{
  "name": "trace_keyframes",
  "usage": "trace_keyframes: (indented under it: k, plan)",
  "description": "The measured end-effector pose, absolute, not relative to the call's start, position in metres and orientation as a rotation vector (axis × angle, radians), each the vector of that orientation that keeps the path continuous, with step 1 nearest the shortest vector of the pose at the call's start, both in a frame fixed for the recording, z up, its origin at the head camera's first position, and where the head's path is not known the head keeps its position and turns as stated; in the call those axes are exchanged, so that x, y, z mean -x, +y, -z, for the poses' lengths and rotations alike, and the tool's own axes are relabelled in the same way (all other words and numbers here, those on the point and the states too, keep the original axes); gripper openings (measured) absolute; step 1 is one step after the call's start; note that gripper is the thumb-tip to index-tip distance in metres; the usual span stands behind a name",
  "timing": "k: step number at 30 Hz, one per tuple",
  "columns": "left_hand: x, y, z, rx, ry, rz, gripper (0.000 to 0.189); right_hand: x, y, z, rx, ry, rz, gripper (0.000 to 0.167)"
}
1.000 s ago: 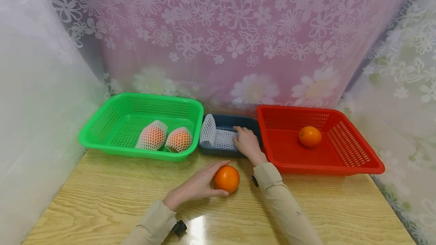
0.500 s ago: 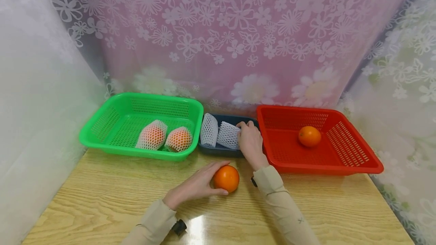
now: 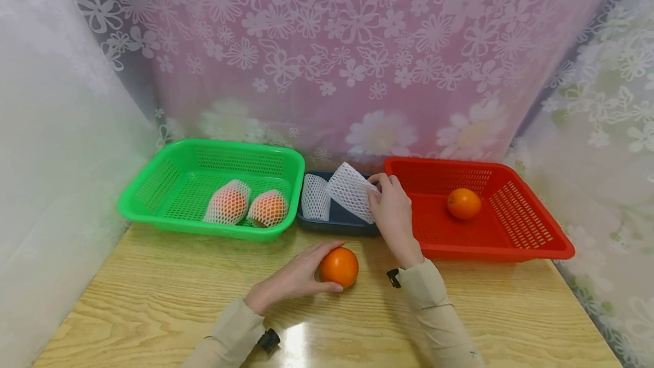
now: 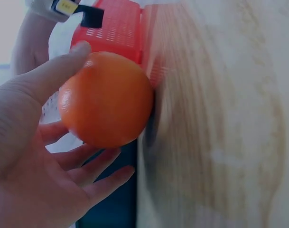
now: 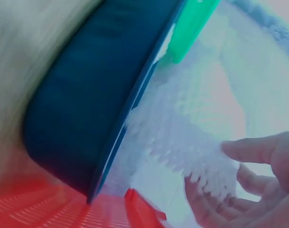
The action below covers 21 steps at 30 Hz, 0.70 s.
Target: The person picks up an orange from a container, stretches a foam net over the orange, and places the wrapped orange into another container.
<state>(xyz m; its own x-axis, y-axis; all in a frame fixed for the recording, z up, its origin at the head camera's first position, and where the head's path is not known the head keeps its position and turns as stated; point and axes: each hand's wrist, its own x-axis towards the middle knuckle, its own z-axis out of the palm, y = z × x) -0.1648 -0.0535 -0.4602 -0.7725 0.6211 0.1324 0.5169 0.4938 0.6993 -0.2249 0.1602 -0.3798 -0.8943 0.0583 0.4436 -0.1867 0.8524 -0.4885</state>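
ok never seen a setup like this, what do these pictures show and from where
No machine: the left grip and right grip are a person's bare hands. The wide view comes from a head camera looking down, the others from a camera on each wrist. On the wooden table stand a green basket with two netted fruits, a blue tray with a white net sleeve, and a red basket with one orange. The left grip cups another orange on the table; the right grip pinches a second sleeve above the tray.
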Motion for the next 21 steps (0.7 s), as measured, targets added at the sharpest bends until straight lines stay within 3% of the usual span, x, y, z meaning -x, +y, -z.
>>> trace_keyframes:
  k: [9,14,21]
  plan:
    - [0.173,-0.047,0.441,-0.928,2.624,-1.603,0.044,0.204,0.166,0.371,-0.149,-2.286,-1.375,0.029]
    - [0.179,-0.039,0.43,-0.699,2.241,-2.051,0.035,0.194,0.16,0.372,-0.216,-2.177,-1.689,0.029]
    - [0.182,-0.035,0.426,-0.312,1.703,-2.339,0.029,0.185,0.153,0.386,-0.294,-2.146,-1.725,0.028]
